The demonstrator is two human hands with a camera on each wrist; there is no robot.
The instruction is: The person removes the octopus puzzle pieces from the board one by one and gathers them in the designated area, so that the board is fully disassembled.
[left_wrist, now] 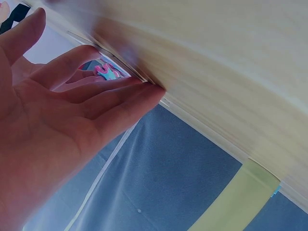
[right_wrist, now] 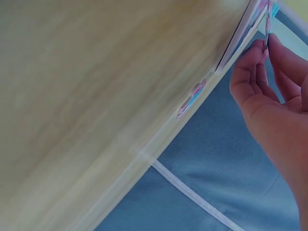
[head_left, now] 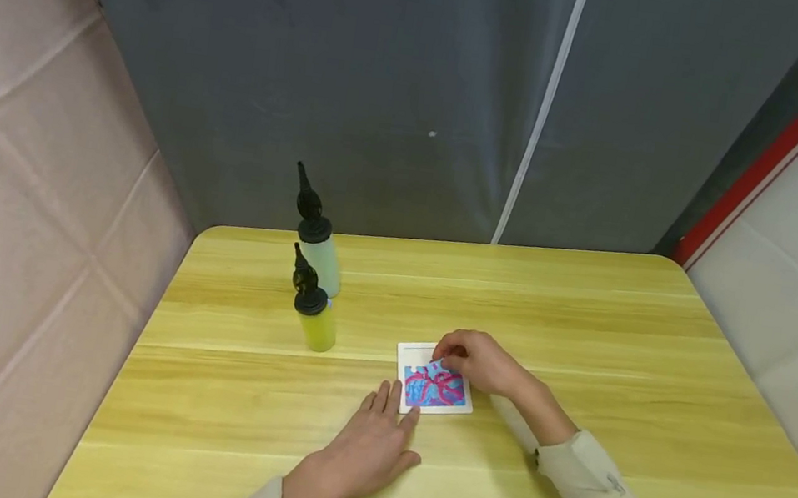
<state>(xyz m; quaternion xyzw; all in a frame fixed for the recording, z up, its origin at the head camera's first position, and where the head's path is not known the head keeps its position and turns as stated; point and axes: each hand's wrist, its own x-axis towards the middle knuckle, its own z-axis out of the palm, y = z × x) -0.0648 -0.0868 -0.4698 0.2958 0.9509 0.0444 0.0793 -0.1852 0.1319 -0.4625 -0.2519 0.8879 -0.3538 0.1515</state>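
Observation:
A small jigsaw puzzle with a pink and blue picture lies in a white tray on the table. My right hand is over the tray's upper right part and pinches a thin puzzle piece between thumb and fingertips, on edge in the right wrist view. Another puzzle piece lies flat on the table beside the tray there; in the head view the right hand hides that spot. My left hand rests with straight, spread fingers, its fingertips at the tray's lower left edge.
Left of the tray stand two bottles with black pointed tops, one with yellow liquid and a paler, taller one behind it. The wooden table ends at a grey curtain.

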